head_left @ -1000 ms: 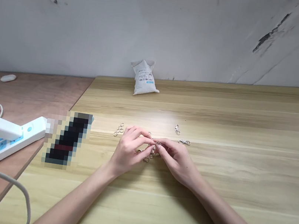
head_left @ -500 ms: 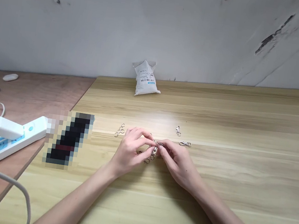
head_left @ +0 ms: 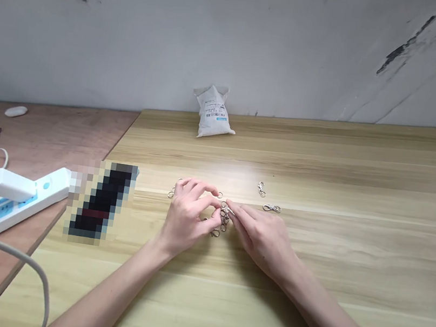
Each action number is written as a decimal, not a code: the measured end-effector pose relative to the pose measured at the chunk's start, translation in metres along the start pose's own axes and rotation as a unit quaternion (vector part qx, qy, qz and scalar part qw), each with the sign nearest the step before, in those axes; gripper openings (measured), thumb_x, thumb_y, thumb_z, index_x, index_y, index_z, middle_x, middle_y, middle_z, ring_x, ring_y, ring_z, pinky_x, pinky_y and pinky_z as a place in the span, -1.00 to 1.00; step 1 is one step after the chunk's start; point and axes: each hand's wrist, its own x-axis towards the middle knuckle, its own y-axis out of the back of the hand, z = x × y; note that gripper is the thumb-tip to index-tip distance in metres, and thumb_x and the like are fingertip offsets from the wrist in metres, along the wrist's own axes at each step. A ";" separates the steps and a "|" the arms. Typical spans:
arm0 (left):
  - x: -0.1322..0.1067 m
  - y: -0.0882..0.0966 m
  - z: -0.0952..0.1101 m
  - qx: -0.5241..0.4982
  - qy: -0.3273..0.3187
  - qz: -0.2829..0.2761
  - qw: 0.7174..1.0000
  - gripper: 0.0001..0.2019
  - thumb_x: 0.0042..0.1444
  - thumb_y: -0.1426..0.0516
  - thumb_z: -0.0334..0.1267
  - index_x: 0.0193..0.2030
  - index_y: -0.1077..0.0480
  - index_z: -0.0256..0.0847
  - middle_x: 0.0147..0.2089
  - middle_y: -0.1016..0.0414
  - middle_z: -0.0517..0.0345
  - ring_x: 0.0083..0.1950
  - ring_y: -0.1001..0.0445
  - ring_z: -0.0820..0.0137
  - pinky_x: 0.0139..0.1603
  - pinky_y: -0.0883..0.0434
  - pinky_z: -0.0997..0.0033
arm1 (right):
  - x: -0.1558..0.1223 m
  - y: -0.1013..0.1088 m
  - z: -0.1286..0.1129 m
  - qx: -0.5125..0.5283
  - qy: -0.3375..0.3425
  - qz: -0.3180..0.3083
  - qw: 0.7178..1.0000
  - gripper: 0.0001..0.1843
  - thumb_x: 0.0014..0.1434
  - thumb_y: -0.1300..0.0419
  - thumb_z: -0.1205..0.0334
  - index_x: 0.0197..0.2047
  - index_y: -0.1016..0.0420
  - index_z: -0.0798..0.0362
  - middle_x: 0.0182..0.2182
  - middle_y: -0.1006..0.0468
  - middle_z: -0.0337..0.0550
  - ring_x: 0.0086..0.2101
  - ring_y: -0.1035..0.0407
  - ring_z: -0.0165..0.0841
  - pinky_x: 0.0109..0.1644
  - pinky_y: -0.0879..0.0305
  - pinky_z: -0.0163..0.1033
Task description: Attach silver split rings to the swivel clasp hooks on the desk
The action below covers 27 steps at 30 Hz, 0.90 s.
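Note:
My right hand (head_left: 263,233) pinches a silver swivel clasp (head_left: 230,209) between thumb and fingers, its tip pointing left. A small ring shows at the clasp's far end. Facing it, my left hand (head_left: 190,211) is curled with a gap between thumb and index finger, and nothing shows held in it. Under and between the hands lies a small pile of metal clasps and rings (head_left: 216,232), partly covered by my left fingers. Several split rings (head_left: 170,194) sit just left of my left hand, mostly hidden behind it.
Two clasps with rings, one upper (head_left: 261,189) and one lower (head_left: 272,208), lie beyond my right hand. A white plastic package (head_left: 215,114) leans by the wall. At left are a blurred dark object (head_left: 103,201), a power strip (head_left: 53,182) and a grey cable (head_left: 29,261).
My left fingertips have parted from the clasp and drawn slightly left. My right hand has flattened its fingers over the clasp and still holds it. The view has shifted slightly.

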 end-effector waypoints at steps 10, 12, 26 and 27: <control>0.003 0.007 -0.002 0.007 -0.043 0.050 0.998 -0.93 0.10 -0.20 -0.38 -0.33 -0.49 -0.13 -0.02 -0.50 0.08 0.10 -0.40 0.19 0.21 -0.20 0.00 | 0.002 0.005 -0.002 0.104 -0.020 -0.008 0.994 -0.65 0.35 -0.08 0.11 0.11 -0.43 0.07 -0.38 -0.51 -0.19 -0.51 -0.29 -0.46 -0.44 -0.06 -0.31; 0.004 0.009 0.001 0.006 -0.064 0.056 0.996 -0.92 0.10 -0.21 -0.39 -0.33 -0.50 -0.12 -0.02 -0.50 0.08 0.12 -0.40 0.19 0.23 -0.19 -0.01 | 0.004 0.008 -0.002 0.212 -0.055 -0.017 0.976 -0.68 0.35 -0.08 0.09 0.07 -0.44 0.05 -0.37 -0.46 -0.21 -0.52 -0.22 -0.49 -0.42 -0.09 -0.34; 0.001 0.005 0.003 0.000 -0.040 -0.046 0.998 -0.90 0.06 -0.18 -0.42 -0.38 -0.45 -0.12 0.09 -0.47 0.12 0.27 -0.29 0.18 0.38 -0.02 -0.12 | 0.004 0.014 0.019 -0.002 0.069 0.021 0.997 -0.78 0.36 -0.05 0.29 -0.26 -0.51 0.08 -0.48 -0.41 -0.26 -0.53 -0.16 -0.48 -0.47 0.09 -0.29; 0.000 0.004 0.002 0.000 -0.026 -0.067 0.997 -0.91 0.08 -0.17 -0.41 -0.37 -0.44 -0.12 0.10 -0.46 0.12 0.30 -0.27 0.18 0.39 0.00 -0.13 | 0.004 0.014 0.017 -0.031 0.087 0.039 0.995 -0.79 0.35 -0.06 0.32 -0.26 -0.51 0.10 -0.49 -0.41 -0.26 -0.52 -0.16 -0.48 -0.47 0.08 -0.28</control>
